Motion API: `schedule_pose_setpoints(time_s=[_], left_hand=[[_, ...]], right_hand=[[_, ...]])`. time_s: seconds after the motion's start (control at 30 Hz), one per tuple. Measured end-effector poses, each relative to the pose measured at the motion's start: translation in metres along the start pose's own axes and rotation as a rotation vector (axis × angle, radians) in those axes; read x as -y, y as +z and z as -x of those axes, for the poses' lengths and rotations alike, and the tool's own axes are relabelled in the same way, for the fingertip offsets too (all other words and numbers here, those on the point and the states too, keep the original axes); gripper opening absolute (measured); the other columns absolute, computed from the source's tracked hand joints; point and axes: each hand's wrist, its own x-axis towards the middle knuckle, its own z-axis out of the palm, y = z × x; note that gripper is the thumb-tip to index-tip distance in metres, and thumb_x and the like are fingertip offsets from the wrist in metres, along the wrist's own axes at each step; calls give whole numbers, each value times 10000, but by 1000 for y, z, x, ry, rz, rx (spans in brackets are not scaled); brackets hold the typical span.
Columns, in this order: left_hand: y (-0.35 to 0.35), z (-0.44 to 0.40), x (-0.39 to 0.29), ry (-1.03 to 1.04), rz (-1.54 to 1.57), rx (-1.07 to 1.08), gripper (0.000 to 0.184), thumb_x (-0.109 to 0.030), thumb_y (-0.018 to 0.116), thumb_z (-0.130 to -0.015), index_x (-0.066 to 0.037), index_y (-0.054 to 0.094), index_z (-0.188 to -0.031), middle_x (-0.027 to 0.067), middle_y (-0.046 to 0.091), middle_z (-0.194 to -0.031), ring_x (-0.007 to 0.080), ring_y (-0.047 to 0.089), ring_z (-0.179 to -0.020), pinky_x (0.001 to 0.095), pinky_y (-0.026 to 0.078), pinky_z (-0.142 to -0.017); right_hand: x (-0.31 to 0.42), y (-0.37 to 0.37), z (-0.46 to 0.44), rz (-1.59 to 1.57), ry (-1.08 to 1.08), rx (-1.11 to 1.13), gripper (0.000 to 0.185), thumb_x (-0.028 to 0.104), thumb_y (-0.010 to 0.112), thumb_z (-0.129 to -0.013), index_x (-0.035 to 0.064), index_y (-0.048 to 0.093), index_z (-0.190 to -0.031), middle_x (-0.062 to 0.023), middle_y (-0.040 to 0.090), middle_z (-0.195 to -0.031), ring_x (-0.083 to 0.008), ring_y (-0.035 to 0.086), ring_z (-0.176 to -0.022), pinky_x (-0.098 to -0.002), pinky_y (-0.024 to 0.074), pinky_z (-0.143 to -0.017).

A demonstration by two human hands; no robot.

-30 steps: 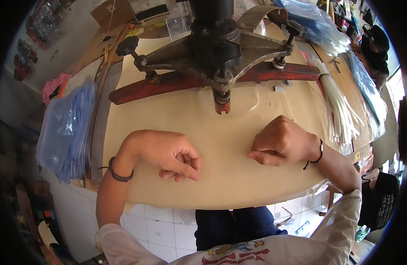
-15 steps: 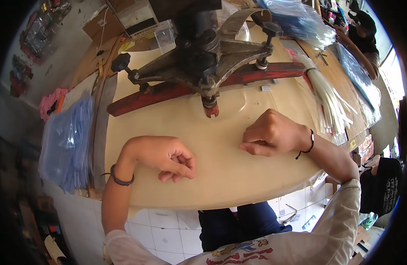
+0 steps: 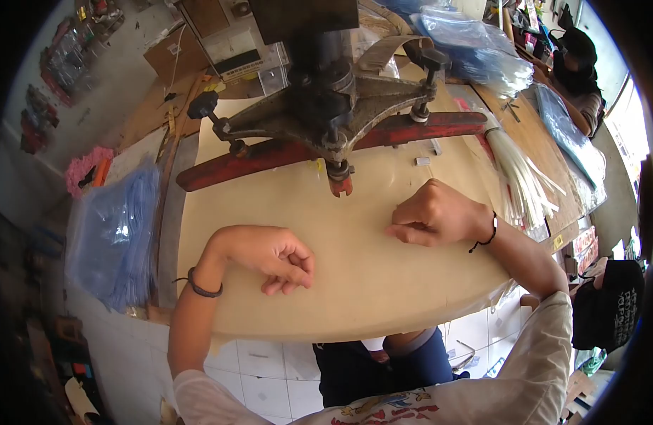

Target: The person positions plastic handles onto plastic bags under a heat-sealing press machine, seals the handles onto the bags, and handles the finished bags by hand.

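My left hand (image 3: 273, 256) rests on the tan sheet (image 3: 348, 290) covering the table, its fingers curled in loosely with nothing visible in them. To the right, my right hand (image 3: 434, 214) is closed in a fist above the same sheet, and no object shows in it. Ahead of both hands stands a dark metal press head (image 3: 333, 106) with black knobs. A long red bar (image 3: 252, 166) is fixed beneath it. Between and beyond my hands, a small red notched tip (image 3: 341, 186) points down from the press.
Blue-tinted plastic sheets (image 3: 114, 237) are stacked at the left edge. A bundle of white strips (image 3: 518, 170) lies at right, with clear plastic bags (image 3: 472, 49) behind. One person in a black cap (image 3: 578, 64) is at the upper right; another black cap (image 3: 613, 304) is lower right.
The camera view has shifted slightly, so the press and table sit a little lower in the picture. My legs have moved apart somewhat. Both hands keep nearly the same pose.
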Motion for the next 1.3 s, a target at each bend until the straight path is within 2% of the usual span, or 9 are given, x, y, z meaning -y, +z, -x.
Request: schedule_pose_setpoints(time_s=[0.3, 0.57, 0.67, 0.77, 0.87, 0.97, 1.07, 1.27, 1.3], left_hand=[[-2, 0, 3, 22, 18, -18, 190, -164, 655, -994, 25, 663, -970, 58, 678, -759, 107, 660, -593, 259, 545, -549], [-11, -4, 21, 357, 12, -274, 200, -136, 800, -873, -36, 633, -827, -17, 591, -690, 84, 560, -556, 235, 446, -514], [-13, -9, 21, 565, -379, -587, 223, -177, 782, -890, -64, 603, -821, -21, 537, -611, 103, 491, -501, 292, 395, -493], [-10, -16, 17, 453, -789, -1003, 170, -159, 762, -876, -73, 628, -936, 40, 526, -598, 190, 494, -490, 342, 393, -506], [-8, -29, 21, 495, -784, -1296, 242, -127, 755, -864, -60, 674, -1082, 66, 431, -569, 173, 403, -476, 306, 351, -498], [-15, -38, 20, 527, -1074, -1391, 323, -130, 724, -890, -76, 667, -1203, 80, 516, -583, 222, 526, -487, 352, 420, -492], [-23, -50, 22, 479, -1256, -1459, 273, -128, 702, -907, -75, 680, -1174, 92, 589, -625, 263, 627, -553, 388, 495, -512], [-31, -51, 30, 332, -1455, -1481, 202, -112, 659, -922, -95, 706, -1117, 64, 648, -732, 257, 659, -594, 367, 537, -523], [-33, -52, 33, 328, -1476, -1481, 300, -98, 652, -896, -137, 689, -1191, 49, 642, -729, 240, 656, -582, 355, 544, -520]], right_hand=[[-16, -15, 5, 35, 64, -49, 273, 122, 650, -907, 43, 555, -664, -99, 473, -557, -292, 486, -498, -399, 389, -501], [-18, -34, 7, 361, 214, -186, 199, 165, 679, -905, 53, 689, -740, -84, 599, -583, -275, 569, -522, -392, 442, -557], [-24, -33, 9, 463, 220, -253, 135, 154, 700, -897, 50, 731, -817, -86, 636, -621, -261, 582, -524, -378, 442, -537], [-18, -31, 5, 465, 359, -269, 113, 150, 700, -871, 77, 760, -932, -105, 704, -791, -292, 670, -738, -408, 523, -717], [-22, -24, 7, 612, 362, -247, 254, 135, 708, -845, 130, 762, -1093, -93, 726, -881, -292, 680, -820, -414, 535, -799], [-26, -16, 4, 630, 346, -253, 333, 143, 710, -840, 177, 750, -1169, -74, 733, -904, -276, 685, -855, -411, 535, -834], [-45, -5, 3, 703, 319, -246, 376, 169, 711, -843, 213, 730, -1216, -32, 721, -893, -231, 693, -816, -385, 548, -742], [-44, 5, 0, 695, 379, -245, 318, 146, 669, -878, 199, 727, -1186, -10, 706, -895, -228, 704, -820, -382, 547, -697], [-44, 6, 1, 679, 378, -248, 317, 145, 667, -878, 190, 727, -1186, -16, 710, -918, -231, 707, -835, -385, 548, -706]])
